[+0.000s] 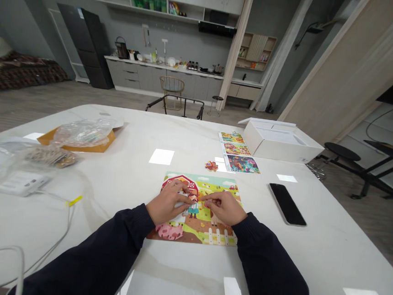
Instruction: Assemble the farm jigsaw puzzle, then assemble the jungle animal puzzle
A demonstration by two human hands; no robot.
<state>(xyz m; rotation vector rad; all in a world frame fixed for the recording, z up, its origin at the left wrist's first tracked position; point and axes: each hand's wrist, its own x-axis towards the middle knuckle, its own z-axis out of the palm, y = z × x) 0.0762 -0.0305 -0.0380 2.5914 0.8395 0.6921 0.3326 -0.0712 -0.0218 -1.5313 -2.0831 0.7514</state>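
A colourful farm picture (171,231) lies flat on the white table, showing a red barn, a farmer figure, a pink pig and a white fence. My left hand (170,201) rests over its left half, thumb and fingertips beside the farmer figure. Over the right half is my right hand (224,207), its index finger stretched toward the figure's head and its thumb beneath. Whether anything small sits between the fingers of either hand is too small to tell. A little brown and orange piece (211,166) lies just beyond the picture's top edge.
A black phone (287,204) lies at the right. Behind it stand a white box (279,143) and picture cards (243,164). At the left are an orange tray with plastic wrap (80,135), a bagged bundle (51,155), a white device (23,183) and cables.
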